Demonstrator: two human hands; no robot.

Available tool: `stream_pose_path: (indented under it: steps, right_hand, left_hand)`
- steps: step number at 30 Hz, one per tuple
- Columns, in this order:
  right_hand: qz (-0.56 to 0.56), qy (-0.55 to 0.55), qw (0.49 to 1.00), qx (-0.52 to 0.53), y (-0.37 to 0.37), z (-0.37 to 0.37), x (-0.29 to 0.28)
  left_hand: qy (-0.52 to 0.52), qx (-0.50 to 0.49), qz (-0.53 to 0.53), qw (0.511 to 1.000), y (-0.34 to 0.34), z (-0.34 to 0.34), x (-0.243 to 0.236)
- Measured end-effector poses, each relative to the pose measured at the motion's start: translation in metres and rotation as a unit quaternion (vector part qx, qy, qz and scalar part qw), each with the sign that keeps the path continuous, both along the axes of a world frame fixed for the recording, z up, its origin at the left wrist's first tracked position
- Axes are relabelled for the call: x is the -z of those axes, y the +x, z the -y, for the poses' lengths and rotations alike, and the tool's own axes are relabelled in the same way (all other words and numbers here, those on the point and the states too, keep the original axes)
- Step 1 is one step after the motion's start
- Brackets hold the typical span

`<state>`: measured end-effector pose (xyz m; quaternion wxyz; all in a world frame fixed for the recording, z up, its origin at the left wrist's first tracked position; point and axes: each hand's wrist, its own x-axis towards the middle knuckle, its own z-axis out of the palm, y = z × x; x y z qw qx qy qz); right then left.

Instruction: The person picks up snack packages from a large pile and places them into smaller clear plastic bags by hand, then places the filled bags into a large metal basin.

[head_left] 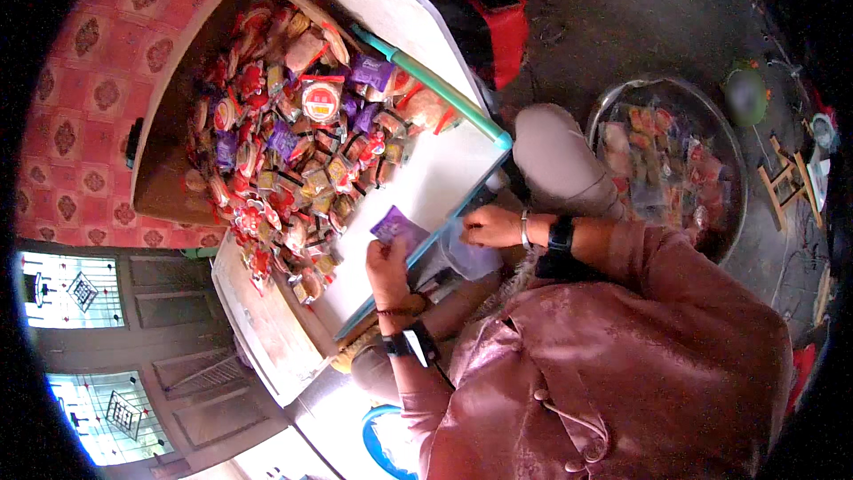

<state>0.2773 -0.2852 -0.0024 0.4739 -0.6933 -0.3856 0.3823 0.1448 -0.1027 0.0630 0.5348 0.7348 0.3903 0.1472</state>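
My left hand [388, 274] is closed on a small purple snack packet [397, 224], over the white tray [442, 169] near its blue front edge. To its right, my right hand [496, 227] pinches the upper part of a clear plastic bag [468, 255]. What the bag contains, if anything, I cannot make out. Beyond my left hand, a big heap of wrapped snacks [306, 147] spreads from an open box [164, 173] onto the tray, in red, purple, yellow and clear wrappers. A round white-and-red packet [321, 100] lies on top of the heap.
A green tube [435, 84] runs along the tray's right side. On the floor at right stands a round metal basin [745, 169] with filled clear bags in it. A red-and-black bag [506, 40] is at the back, and a blue-rimmed tub [371, 437] sits below left.
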Motion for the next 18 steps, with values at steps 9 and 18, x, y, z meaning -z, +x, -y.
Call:
stream_pose_path:
  steps: [9,18]
  right_hand:
    - [0.007,0.033,0.999,0.006,-0.002,-0.004,0.016]
    - [0.085,0.045,0.993,-0.065,-0.009,-0.003,0.003]
  left_hand:
    - [0.055,0.167,-0.046,0.983,-0.026,0.052,0.011]
    - [0.190,0.143,-0.039,0.970,-0.028,0.049,0.044]
